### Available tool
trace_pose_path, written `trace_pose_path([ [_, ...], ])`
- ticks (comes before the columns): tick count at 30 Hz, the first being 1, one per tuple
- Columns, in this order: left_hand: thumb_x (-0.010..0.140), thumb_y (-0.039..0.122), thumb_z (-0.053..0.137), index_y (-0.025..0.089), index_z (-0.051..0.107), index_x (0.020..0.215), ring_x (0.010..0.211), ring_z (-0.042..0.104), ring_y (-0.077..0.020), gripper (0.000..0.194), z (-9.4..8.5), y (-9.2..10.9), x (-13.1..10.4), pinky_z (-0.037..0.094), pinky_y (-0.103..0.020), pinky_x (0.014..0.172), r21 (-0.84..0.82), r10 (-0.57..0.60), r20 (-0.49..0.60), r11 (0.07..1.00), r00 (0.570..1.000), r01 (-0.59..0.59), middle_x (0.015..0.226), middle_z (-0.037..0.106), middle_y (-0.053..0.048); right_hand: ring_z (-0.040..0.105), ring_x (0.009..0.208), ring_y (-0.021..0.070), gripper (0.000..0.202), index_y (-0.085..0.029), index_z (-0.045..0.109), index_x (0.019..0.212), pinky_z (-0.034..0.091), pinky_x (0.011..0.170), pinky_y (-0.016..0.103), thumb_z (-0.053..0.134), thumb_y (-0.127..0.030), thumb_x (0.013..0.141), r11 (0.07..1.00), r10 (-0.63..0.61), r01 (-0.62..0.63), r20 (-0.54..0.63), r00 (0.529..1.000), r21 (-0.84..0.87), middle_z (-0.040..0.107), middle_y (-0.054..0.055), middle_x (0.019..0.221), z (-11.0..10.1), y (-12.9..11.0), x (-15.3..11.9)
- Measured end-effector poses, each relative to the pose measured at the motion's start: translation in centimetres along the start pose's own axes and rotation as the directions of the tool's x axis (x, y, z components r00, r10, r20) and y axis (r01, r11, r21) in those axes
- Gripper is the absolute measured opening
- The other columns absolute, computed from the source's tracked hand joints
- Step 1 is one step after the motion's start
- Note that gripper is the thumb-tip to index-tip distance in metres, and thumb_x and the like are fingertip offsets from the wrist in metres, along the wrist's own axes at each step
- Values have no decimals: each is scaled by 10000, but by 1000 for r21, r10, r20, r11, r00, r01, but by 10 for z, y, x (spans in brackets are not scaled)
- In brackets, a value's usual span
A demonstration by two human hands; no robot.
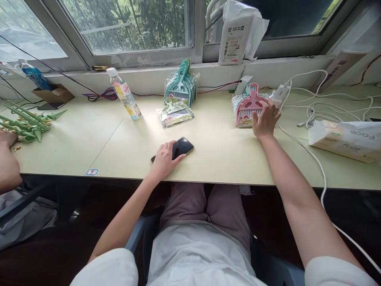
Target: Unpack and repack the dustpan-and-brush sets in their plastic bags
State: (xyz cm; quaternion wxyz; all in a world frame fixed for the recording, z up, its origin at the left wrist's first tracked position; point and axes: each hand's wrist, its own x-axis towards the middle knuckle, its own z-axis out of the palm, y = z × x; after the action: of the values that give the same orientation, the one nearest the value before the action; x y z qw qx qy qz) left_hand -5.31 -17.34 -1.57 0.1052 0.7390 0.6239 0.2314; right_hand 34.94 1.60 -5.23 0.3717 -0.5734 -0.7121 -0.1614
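Note:
My left hand (pixel 164 159) lies over a black smartphone (pixel 183 146) flat on the table, fingers at its far edge and thumb along its near edge. To the right, my right hand (pixel 267 119) is closed on the right side of a pink mini dustpan and brush set (pixel 249 104) in clear wrap, thumb on its front; some fingertips are hidden. Behind the pink set, other wrapped sets partly show. Near the middle, a white dustpan and brush set (pixel 175 112) lies in front of a stack of green dustpan and brush sets (pixel 181 85).
A drink bottle (pixel 125 94) stands left of the stack. White cables (pixel 315 107) and a tissue pack (pixel 347 139) occupy the right side. Another person's arm (pixel 8 161) is beside green plastic pieces (pixel 28 123) at far left. A white package (pixel 233 39) stands on the sill.

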Motion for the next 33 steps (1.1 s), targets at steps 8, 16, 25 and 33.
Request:
trace_pose_path([
  [8,929,520,425,259,334,1367,1218,528,-263,517,-15,-3,-19,430,-434,1004,-160,-15,91,987,996,30,1383,498,-109,298,1344,268,516,-282,376,1367,182,1094,487,203,-551,962,999,19,-14,117,993,-41,405,99,1456,-13,-27,-3],
  [16,946,405,454,266,389,1350,1216,556,-225,432,-29,-9,-45,392,-460,1063,-160,136,-52,977,989,-143,1318,582,-87,311,1311,259,568,-239,370,1362,216,1058,441,153,-584,965,999,5,-4,20,1000,-47,423,133,1438,-4,-9,-4],
  [25,876,189,519,299,360,1292,1048,670,-173,458,-18,-40,-97,309,-511,1138,-137,377,-292,893,879,-429,1045,735,-1,380,1270,274,621,-210,414,1324,283,1029,432,133,-619,950,995,-11,7,-36,999,-100,468,148,1391,-1,-7,-4],
  [33,935,314,458,283,248,1374,1110,645,-200,488,-15,-46,-77,167,-594,1182,-81,311,-155,942,938,-326,1177,690,-61,364,1298,267,478,-234,404,1327,273,1040,443,228,-513,981,994,2,-2,-3,1000,-107,463,135,1387,2,2,-5],
])
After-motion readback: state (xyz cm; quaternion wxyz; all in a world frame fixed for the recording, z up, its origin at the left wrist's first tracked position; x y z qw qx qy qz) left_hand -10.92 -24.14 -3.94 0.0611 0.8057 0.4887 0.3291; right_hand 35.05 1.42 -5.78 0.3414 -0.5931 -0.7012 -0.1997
